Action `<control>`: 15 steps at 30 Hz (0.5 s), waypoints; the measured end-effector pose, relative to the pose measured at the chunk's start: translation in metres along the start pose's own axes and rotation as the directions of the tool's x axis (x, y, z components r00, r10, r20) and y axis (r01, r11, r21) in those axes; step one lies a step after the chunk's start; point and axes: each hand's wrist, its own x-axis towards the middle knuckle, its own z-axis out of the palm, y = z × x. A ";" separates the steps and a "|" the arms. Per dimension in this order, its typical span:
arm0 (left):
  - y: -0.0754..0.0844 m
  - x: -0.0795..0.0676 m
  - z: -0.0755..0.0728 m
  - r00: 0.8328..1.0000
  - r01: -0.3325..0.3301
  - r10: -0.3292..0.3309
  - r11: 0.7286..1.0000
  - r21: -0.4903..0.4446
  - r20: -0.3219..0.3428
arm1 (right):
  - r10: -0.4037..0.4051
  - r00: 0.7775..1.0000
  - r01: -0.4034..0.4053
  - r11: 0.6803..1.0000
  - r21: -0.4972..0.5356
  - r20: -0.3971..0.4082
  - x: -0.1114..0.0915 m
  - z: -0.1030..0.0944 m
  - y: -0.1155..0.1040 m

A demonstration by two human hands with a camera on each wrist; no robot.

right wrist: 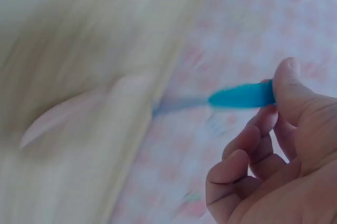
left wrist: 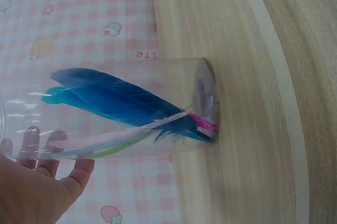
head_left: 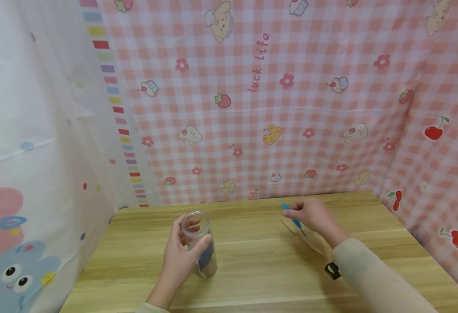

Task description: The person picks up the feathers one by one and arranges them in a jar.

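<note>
My left hand [head_left: 180, 252] grips a clear, open-topped plastic jar [head_left: 210, 267] that stands upright on the table, thumb on the near side and fingers round the back. Inside it lean several feathers: blue ones [left wrist: 113, 95], a pale pink one [left wrist: 105, 135], a green one [left wrist: 124, 146] and a bit of magenta at the bottom. Over the right part of the table, my right hand [head_left: 311, 215] pinches a bright blue feather [right wrist: 242, 97] between thumb and index finger, its thin end pointing down. Below that hand lies a pale pink feather [right wrist: 63, 114], blurred in the right wrist view.
The wood-grain table [head_left: 252, 269] backs onto a pink checked cloth [head_left: 244, 152]. A white patterned cloth [head_left: 57, 152] hangs at the left, and more checked cloth with cherries closes the right side. A small black object [head_left: 332, 271] shows beside my right sleeve.
</note>
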 end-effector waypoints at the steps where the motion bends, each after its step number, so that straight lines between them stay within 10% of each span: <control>1: 0.000 0.000 0.000 1.000 -0.002 0.002 1.000 -0.004 0.001 | -0.020 1.000 0.021 0.999 0.036 -0.009 -0.002 0.001 -0.009; 7: 0.000 0.001 0.002 1.000 -0.002 0.002 1.000 -0.021 0.001 | -0.268 0.945 0.314 0.903 0.292 -0.187 -0.028 0.002 -0.078; 10: 0.001 0.002 0.001 1.000 0.003 -0.003 1.000 -0.019 -0.006 | -0.395 0.873 0.483 0.787 0.385 -0.287 -0.045 0.001 -0.119; 15: 0.000 0.000 0.001 1.000 0.012 -0.013 1.000 -0.021 -0.018 | -0.561 0.762 0.646 0.687 0.332 -0.323 -0.060 0.016 -0.163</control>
